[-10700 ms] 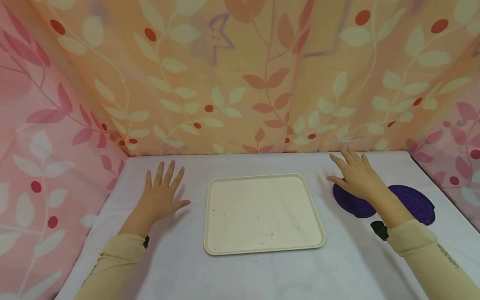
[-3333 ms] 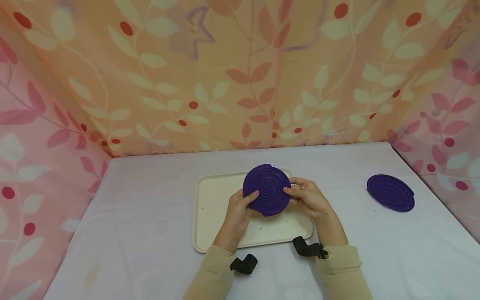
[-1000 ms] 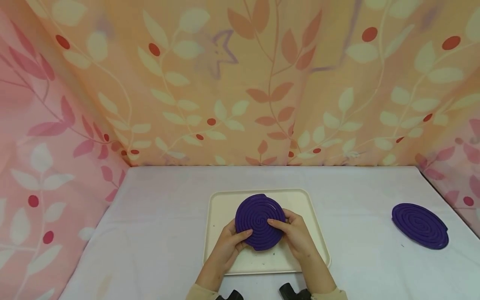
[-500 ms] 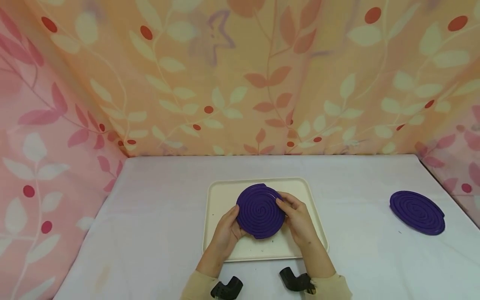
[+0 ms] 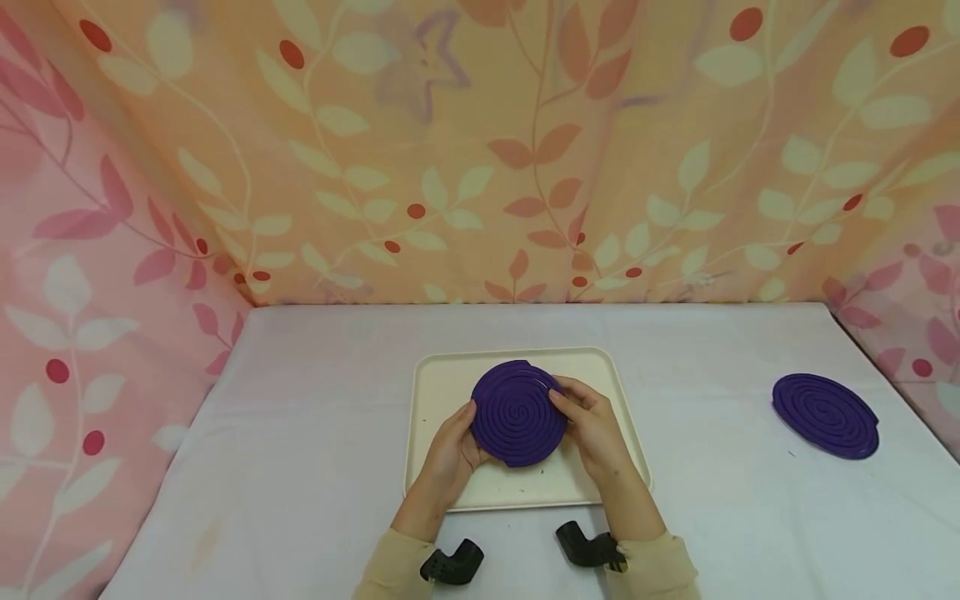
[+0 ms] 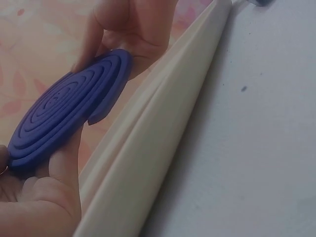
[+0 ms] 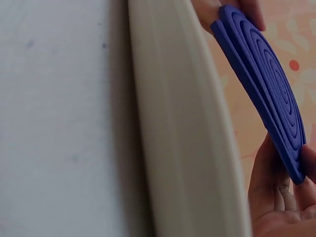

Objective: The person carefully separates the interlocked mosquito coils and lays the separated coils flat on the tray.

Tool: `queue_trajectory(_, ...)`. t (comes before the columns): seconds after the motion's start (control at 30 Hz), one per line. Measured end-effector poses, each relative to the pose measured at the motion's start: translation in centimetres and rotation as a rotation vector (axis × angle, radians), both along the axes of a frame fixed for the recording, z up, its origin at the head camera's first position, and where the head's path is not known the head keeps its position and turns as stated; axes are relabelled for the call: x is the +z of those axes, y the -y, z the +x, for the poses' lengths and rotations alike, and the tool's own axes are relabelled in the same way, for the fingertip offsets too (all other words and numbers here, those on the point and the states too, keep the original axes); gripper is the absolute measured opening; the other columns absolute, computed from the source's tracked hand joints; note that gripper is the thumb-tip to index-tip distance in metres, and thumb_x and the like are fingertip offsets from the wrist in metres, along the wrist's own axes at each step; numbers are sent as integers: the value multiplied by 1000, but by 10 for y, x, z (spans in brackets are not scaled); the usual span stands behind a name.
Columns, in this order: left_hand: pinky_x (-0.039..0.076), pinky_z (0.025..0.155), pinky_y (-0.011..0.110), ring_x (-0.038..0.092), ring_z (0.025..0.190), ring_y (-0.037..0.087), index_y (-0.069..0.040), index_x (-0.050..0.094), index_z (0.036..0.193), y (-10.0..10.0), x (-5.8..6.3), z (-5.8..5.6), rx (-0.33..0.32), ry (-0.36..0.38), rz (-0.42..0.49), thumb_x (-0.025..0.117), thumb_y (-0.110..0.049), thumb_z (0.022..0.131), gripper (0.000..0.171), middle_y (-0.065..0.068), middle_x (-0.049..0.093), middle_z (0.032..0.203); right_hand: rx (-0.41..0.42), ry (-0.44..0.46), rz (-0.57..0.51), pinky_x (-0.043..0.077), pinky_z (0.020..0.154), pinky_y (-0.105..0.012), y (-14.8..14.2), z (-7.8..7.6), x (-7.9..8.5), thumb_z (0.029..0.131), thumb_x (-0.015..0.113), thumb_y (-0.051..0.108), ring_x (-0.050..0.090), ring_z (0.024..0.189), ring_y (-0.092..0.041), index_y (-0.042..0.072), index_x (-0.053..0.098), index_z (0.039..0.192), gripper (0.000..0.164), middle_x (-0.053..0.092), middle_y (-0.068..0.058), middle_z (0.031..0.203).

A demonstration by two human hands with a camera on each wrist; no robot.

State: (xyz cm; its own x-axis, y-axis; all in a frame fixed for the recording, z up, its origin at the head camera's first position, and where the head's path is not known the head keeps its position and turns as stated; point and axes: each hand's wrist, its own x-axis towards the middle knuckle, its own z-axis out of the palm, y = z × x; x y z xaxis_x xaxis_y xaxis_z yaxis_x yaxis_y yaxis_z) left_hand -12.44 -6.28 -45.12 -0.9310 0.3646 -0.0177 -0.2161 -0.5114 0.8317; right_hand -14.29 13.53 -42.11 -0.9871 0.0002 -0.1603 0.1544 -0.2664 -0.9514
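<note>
Over the tray, both hands hold a purple spiral disc (image 5: 519,413), coaster-like, with coiled ridges and a stepped outer end. My left hand (image 5: 450,454) grips its left edge, thumb at the rim and fingers behind. On the opposite side my right hand (image 5: 596,429) pinches the upper right edge, its thumb on the front face. The left wrist view shows the disc (image 6: 64,106) tilted between both hands, raised above the tray's rim. From the right wrist, the disc (image 7: 261,84) appears nearly edge-on. Most fingers behind it are hidden in the head view.
A cream tray (image 5: 442,383) with small dark specks lies beneath the hands on a white-covered table (image 5: 315,433). A second purple spiral disc (image 5: 825,415) lies flat at the right. Floral curtains (image 5: 510,150) stand behind and at both sides.
Both discs lay at the right earlier, with the hands spread open; one was picked up and brought over the tray. Lately the left thumb slid from its face to the edge.
</note>
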Motion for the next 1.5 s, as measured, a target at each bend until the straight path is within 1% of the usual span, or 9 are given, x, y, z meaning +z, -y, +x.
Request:
queue_trajectory(0.2,52,86,33,61,105,15,11,26,142,0,-1,0,0,14,-15,29,-27,105,53,7,61,119,-62,37,45,49,61,-20,-1,0,-2,85,63,-5,58,73,-10,1,67,103,20,62,0,83)
queue_trajectory(0.37,53,83,32,61,104,14,11,28,141,-2,0,-2,4,-5,-27,31,-31,104,55,7,60,119,-88,29,64,50,61,-20,-5,-3,0,82,65,-7,58,74,-11,6,70,96,20,63,-1,84)
queue_trajectory(0.47,53,83,31,61,104,14,10,30,141,-5,1,-6,6,-15,-9,32,-32,104,56,7,61,118,-96,17,91,49,61,-19,-7,-7,3,81,67,-5,57,73,-9,8,71,94,19,62,0,84)
queue_trajectory(0.57,53,82,31,62,102,15,11,30,140,-6,0,-7,4,-6,-7,31,-31,105,55,8,61,117,-89,29,114,49,61,-18,-8,-9,4,81,67,-5,56,72,-8,4,70,96,18,60,0,84)
queue_trajectory(0.77,51,89,35,60,108,16,10,29,141,0,-1,-5,29,15,-42,31,-31,104,55,13,57,124,-80,46,124,49,60,-18,-1,-9,2,80,68,-6,56,69,-8,-4,68,100,20,59,0,82)
queue_trajectory(0.97,52,86,34,62,102,14,10,32,140,1,2,-5,38,48,-32,32,-29,104,53,6,63,114,-117,60,170,47,57,-17,2,-8,0,79,68,-6,54,65,-7,-10,65,104,26,58,3,76)
queue_trajectory(1.1,53,84,32,63,101,14,11,31,139,0,0,-4,30,44,-17,33,-29,104,54,3,64,111,-119,51,177,47,57,-16,0,-6,0,79,69,-6,54,65,-6,-12,63,107,30,58,3,76)
queue_trajectory(1.33,52,86,33,61,104,15,12,32,139,-1,-4,-2,27,-1,-83,36,-30,103,55,13,59,120,-120,21,155,48,57,-17,-3,-2,-1,78,69,-9,55,65,-7,-10,66,102,25,60,3,74)
queue_trajectory(1.5,52,87,36,61,105,17,11,34,138,-1,-4,-3,32,-13,-93,39,-31,103,55,20,56,124,-119,12,159,47,56,-17,-5,-2,-1,77,68,-9,54,65,-7,-6,69,98,21,60,4,73)
